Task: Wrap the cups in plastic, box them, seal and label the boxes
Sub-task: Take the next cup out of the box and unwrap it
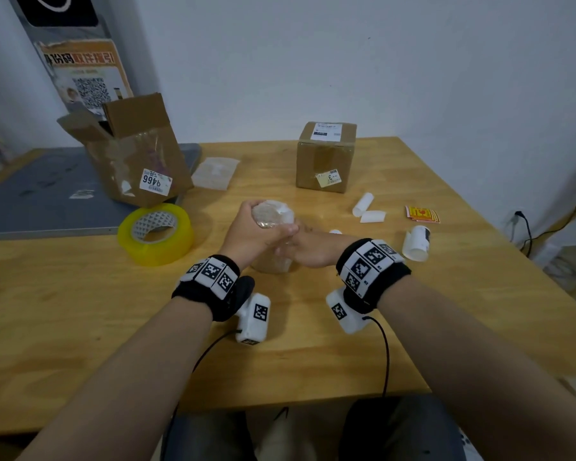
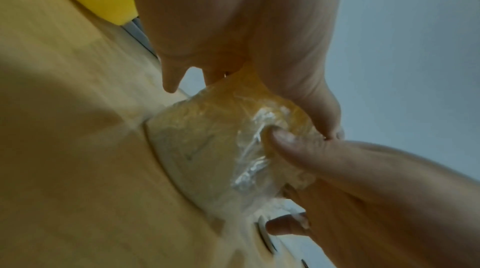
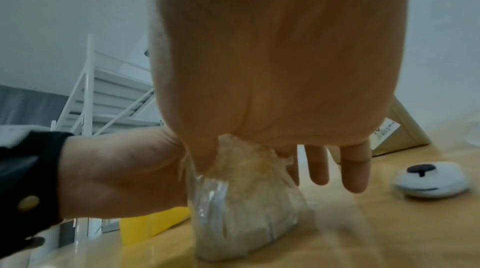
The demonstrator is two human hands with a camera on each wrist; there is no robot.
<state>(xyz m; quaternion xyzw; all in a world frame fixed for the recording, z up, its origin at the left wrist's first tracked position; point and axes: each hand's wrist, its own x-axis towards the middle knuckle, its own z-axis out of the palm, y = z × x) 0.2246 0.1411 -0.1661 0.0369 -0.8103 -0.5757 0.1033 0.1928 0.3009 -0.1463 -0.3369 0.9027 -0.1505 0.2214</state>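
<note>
A cup wrapped in clear plastic [image 1: 273, 257] stands on the wooden table [image 1: 313, 344] in front of me. My left hand [image 1: 251, 227] grips its top from above, fingers curled over the rim. My right hand [image 1: 308, 249] holds its right side. In the left wrist view the right thumb [image 2: 283, 141] presses into the crinkled plastic on the cup [image 2: 207, 149]. In the right wrist view the cup [image 3: 241, 200] sits between the thumb and the fingers [image 3: 355, 172], which point down behind it. An open cardboard box [image 1: 137, 158] stands at the back left; a sealed, labelled box [image 1: 326, 158] stands at the back right.
A yellow tape roll [image 1: 156, 232] lies left of the cup. Plastic bags [image 1: 215, 173] lie between the boxes. White paper rolls [image 1: 368, 209], red-and-yellow stickers [image 1: 422, 214] and a label roll [image 1: 416, 242] lie to the right. A grey mat [image 1: 47, 197] covers the far left.
</note>
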